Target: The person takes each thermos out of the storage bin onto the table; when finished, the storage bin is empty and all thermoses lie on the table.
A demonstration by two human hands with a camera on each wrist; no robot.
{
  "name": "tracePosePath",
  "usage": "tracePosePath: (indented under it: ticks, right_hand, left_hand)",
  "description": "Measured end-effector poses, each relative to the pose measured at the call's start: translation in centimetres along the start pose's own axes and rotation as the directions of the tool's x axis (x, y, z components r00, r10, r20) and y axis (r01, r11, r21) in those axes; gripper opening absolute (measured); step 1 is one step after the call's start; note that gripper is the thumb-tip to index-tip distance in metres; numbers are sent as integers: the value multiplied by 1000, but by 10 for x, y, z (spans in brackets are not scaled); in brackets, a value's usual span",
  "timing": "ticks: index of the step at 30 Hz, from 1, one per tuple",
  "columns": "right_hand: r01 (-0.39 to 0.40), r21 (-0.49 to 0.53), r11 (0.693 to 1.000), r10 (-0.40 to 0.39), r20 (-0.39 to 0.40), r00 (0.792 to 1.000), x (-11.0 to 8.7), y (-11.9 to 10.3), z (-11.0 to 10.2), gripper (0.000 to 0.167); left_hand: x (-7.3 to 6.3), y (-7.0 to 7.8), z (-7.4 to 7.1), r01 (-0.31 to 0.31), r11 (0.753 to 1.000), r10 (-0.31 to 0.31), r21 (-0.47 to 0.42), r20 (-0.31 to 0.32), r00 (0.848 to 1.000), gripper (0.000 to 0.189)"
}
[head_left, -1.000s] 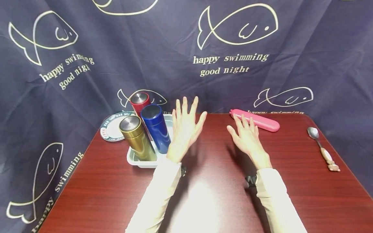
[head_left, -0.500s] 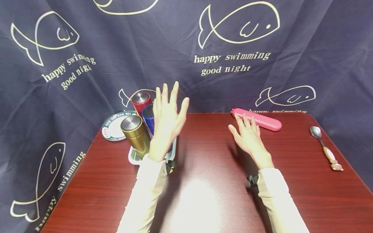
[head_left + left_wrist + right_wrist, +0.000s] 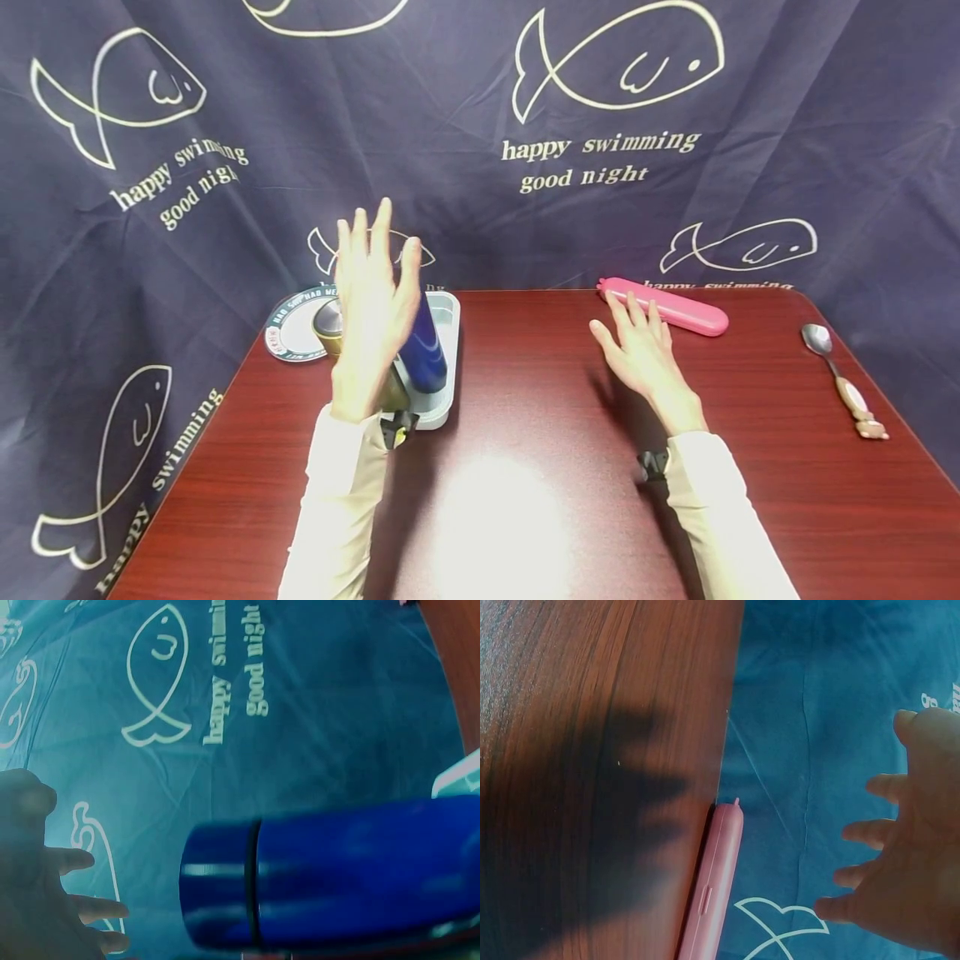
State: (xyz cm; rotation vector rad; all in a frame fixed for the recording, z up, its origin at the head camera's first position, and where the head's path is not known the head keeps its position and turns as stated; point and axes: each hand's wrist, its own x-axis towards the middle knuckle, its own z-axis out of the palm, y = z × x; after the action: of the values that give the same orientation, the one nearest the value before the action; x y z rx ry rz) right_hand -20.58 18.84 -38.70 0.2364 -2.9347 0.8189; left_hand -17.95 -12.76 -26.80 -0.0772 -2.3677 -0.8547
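The table (image 3: 555, 400) is surfaced in red-brown wood grain, w/ its front ctr brightly lit. At the back L corner a plate (image 3: 295, 332) w/ a green lettered rim is seen, partly hidden. Just R of it a pale tray (image 3: 451, 333) is set. Near the back edge, R of ctr, a pink case (image 3: 688, 311) is laid at a slant. By the R edge a spoon (image 3: 852, 394) is placed, bowl to the back, handle twd the front

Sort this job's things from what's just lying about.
Likely involved: by the left hand, blue cylindrical bottle, gold cylindrical bottle, pale rectangular tray; by the right hand, long pink case.
Seemingly lying about: round white plate with green rim, silvery spoon with beige handle.
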Motion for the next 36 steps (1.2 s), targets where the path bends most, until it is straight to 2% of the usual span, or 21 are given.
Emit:
tracePosePath:
  ticks: [4, 10, 12, 21, 25, 36]
  right_hand:
    - [-7, 1, 1000, 7, 6, 1000, 0, -1, 0, 67]
    - [-9, 6, 1000, 8, 12, 1000, 0, -1, 0, 66]
    - [-7, 9, 1000, 7, 10, 1000, 0, -1, 0, 66]
    - [0, 19, 1000, 0, 2, 1000, 0, 1, 1, 66]
    - [1, 22, 1000, -1, 1, 1000, 0, 1, 1, 66]
    - [1, 38, 999, -1, 15, 1000, -2, 1, -1, 66]
  left_hand:
    - [-1, -14, -11, 36, 999, -36, -10, -27, 999, 57]
    - [0, -35, -28, 45, 999, -48, -31, -103, 994, 53]
    - [0, -41, -34, 58, 997, -63, -47, -110, 992, 53]
    - [-6, -63, -58, 166, 977, -177, -133, -82, 981, 51]
    - [-11, -73, -64, 232, 962, -241, -144, -52, 969, 52]
    - [-32, -104, -63, 374, 910, -365, -177, 81, 927, 57]
